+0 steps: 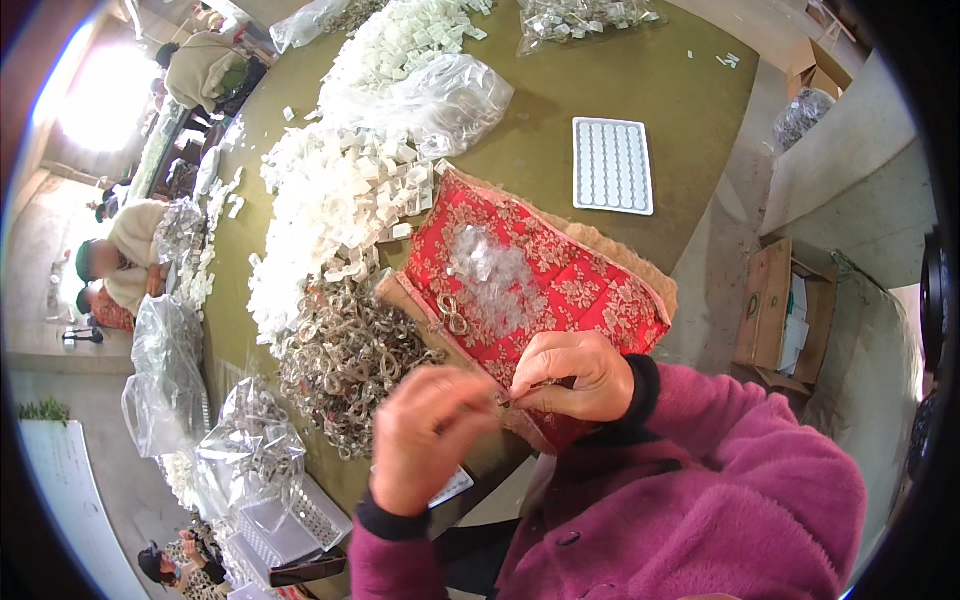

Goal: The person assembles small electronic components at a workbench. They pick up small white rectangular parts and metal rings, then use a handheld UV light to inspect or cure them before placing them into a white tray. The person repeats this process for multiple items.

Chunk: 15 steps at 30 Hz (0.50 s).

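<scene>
Head view: The grip of your right hand (580, 378) is over the near part of the red cloth with pale gold flowers and a fuzzy tan border (580, 292); its thumb and forefinger are pressed together, and any piece between them is too small to identify. Your left hand (425, 435) is just beside it, fingers curled toward those fingertips; motion blur hides its grip, so you cannot tell whether it pinches anything. The tan looped piece (453, 315) lies on the cloth near its left edge. Beside it is the loose heap of thin clear flakes (490, 272). The pile of grey-brown looped pieces (340, 360) lies left of the cloth on the olive-green surface (535, 110), adjoining the large heap of small translucent white blocks (335, 190). Beyond the cloth is the white rectangular tray with rows of pockets (613, 165).
</scene>
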Available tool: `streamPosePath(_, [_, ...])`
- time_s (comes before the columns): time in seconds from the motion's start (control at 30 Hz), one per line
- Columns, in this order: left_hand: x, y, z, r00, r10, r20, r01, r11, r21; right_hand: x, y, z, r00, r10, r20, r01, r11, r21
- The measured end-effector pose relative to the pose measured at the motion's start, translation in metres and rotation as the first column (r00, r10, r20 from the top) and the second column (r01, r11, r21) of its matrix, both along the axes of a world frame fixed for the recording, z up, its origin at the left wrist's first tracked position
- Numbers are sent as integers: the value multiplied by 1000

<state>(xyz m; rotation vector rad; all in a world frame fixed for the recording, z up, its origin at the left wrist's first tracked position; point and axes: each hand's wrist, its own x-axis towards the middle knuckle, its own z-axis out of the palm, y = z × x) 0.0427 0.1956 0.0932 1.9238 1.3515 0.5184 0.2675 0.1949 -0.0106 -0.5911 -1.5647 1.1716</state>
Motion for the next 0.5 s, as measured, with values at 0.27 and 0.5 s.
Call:
streamPosePath(0.27, [-69, 165, -24, 714, 230, -661, 156, 868, 472, -3, -1, -5, 996, -51, 74, 49, 998, 27])
streamPosePath(0.5, [-65, 149, -8, 723, 360, -590, 48, 825, 563, -2, -1, -5, 995, -45, 89, 49, 998, -41])
